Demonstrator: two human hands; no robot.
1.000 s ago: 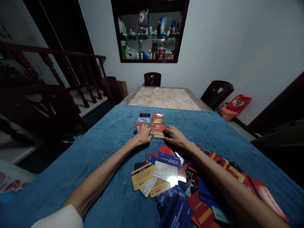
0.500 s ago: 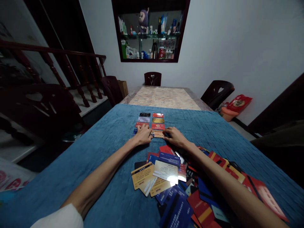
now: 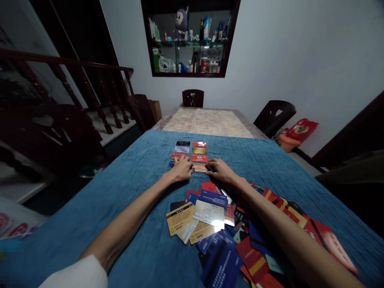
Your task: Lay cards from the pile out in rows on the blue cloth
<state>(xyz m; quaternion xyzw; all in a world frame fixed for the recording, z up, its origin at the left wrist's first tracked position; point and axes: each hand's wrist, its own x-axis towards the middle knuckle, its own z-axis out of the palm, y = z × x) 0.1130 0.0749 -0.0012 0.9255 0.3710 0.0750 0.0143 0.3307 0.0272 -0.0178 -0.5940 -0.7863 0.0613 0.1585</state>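
Observation:
A tan card with "VIP" lettering (image 3: 199, 168) lies at the near end of the right column of cards, between my two hands. My left hand (image 3: 181, 169) is at its left edge, thumb side against it, with the other fingers bent over a blue card (image 3: 171, 165) and by a red card (image 3: 179, 156). The fingertips of my right hand (image 3: 221, 171), curled together, press at the card's right edge. Farther up that column are a red card (image 3: 199, 159), a gold card (image 3: 199, 151) and another red one (image 3: 199, 144). The left column also has a silver card (image 3: 181, 149) and a black card (image 3: 183, 143).
A loose heap of cards (image 3: 222, 256) spreads over the blue cloth (image 3: 135, 248) in front of me, partly beneath my right forearm. Dark chairs (image 3: 274, 118) stand around the table. A wall cabinet (image 3: 189, 75) and a stair railing (image 3: 66, 64) are beyond.
Both hands stay at the VIP card with hardly any movement. The view has tilted slightly, and the lettering on the card shows more plainly.

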